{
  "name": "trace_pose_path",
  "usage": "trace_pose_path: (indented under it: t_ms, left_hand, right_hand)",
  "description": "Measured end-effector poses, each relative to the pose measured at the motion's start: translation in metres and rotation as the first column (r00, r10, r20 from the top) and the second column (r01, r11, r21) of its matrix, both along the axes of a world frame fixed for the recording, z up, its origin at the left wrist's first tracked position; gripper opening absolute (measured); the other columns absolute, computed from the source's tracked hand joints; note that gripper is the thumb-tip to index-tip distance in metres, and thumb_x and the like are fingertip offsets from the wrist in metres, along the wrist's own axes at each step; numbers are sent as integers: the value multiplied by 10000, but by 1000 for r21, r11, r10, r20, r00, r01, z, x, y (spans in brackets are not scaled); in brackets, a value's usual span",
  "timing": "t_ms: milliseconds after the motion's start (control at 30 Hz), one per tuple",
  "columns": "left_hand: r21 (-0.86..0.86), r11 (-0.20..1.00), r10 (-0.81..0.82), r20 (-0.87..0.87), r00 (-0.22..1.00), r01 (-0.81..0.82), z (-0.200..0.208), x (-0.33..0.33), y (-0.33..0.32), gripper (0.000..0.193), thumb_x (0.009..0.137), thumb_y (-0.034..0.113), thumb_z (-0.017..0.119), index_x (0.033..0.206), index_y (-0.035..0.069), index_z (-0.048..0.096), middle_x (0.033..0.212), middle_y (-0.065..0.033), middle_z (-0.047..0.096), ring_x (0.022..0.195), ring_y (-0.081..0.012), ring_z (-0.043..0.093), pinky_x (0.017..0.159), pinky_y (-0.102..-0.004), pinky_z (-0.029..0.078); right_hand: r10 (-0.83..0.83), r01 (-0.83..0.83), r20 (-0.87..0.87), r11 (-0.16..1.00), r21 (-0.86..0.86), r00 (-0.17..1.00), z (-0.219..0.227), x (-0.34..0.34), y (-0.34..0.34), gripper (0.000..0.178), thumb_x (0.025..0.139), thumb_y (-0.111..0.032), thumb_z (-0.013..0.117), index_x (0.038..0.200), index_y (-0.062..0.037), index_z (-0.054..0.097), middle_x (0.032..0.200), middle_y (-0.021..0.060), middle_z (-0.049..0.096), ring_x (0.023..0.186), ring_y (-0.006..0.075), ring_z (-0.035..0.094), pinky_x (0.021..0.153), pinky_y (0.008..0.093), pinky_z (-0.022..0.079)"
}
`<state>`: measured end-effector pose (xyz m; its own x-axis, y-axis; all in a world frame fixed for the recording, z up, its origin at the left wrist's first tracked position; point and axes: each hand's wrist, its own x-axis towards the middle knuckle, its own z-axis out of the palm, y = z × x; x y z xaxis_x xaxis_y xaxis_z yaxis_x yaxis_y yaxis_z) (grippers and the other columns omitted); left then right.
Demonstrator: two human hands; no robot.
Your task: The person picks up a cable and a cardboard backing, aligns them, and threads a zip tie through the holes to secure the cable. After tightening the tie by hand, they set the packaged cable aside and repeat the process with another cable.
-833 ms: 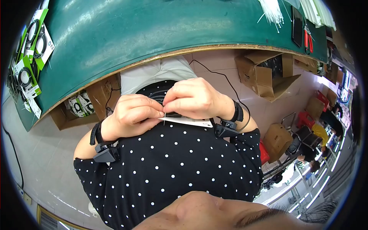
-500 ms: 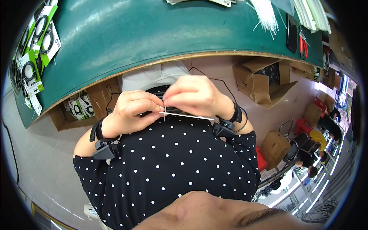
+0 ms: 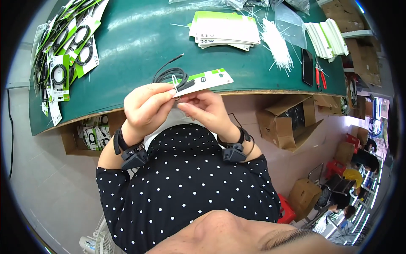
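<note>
A coiled black cable (image 3: 171, 75) lies against a white and green backing card (image 3: 211, 81), held up at the table's front edge. A white cable tie (image 3: 174, 80) loops around the coil and card. My left hand (image 3: 148, 103) is closed, its thumb and fingers pinching the coil and card near the tie. My right hand (image 3: 208, 112) is closed below the card; thumb and forefinger meet by the tie's underside, partly hidden. The cable's plug end (image 3: 179, 56) points away over the green table (image 3: 135, 55).
Carded cables (image 3: 59, 76) pile up at the left. Backing cards (image 3: 226, 29), loose cable ties (image 3: 277, 46), a phone (image 3: 307, 67) and red-handled pliers (image 3: 321, 76) lie on the far side and right. Open cartons (image 3: 287, 125) stand below the table; people sit at far right.
Both hands have risen away from my lap to the table edge, and the card has turned so its face and the coil show. My view has shifted, revealing more of the table.
</note>
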<state>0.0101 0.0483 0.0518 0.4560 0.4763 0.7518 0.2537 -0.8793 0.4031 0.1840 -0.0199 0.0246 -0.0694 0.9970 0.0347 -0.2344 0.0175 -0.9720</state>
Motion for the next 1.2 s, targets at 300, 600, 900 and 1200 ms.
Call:
trace_pose_path:
  t_ms: [300, 600, 900, 1200]
  left_hand:
    - [23, 1000, 1, -34, 999, 0, -8, -4, -4, 206, 629, -45, 755, 810, 3, 670, 838, -125, 693, 713, -260, 686, 623, -314, 550]
    - [-46, 998, 43, 70, 997, -40, -11, -6, 4, 224, 625, -54, 769, 812, 15, 667, 815, -116, 689, 707, -258, 684, 614, -307, 546]
    - [-27, 999, 32, 51, 998, -30, -13, -8, 3, 231, 626, -59, 768, 825, 13, 677, 811, -117, 689, 692, -256, 682, 611, -307, 547]
    - [10, 999, 49, 113, 992, -51, -11, -7, 7, 233, 616, -60, 768, 819, 12, 677, 816, -120, 691, 690, -252, 682, 605, -302, 545]
  right_hand:
    - [177, -182, -54, 976, -121, 983, -17, 11, -11, 72, 896, -38, 648, 945, 14, 653, 838, 37, 639, 689, 69, 584, 566, 191, 452]
    - [-27, 21, -175, 999, -35, 984, -12, -9, 1, 132, 902, -50, 647, 1001, 35, 623, 852, 65, 642, 709, 85, 603, 602, 204, 480]
    - [35, -52, -101, 985, -165, 994, -10, -11, -2, 128, 905, -61, 649, 989, 27, 609, 850, 70, 643, 719, 93, 612, 602, 203, 482]
    - [175, -199, -141, 965, -173, 974, -7, -6, 9, 122, 907, -82, 657, 971, 15, 620, 844, 54, 642, 739, 77, 598, 639, 189, 474]
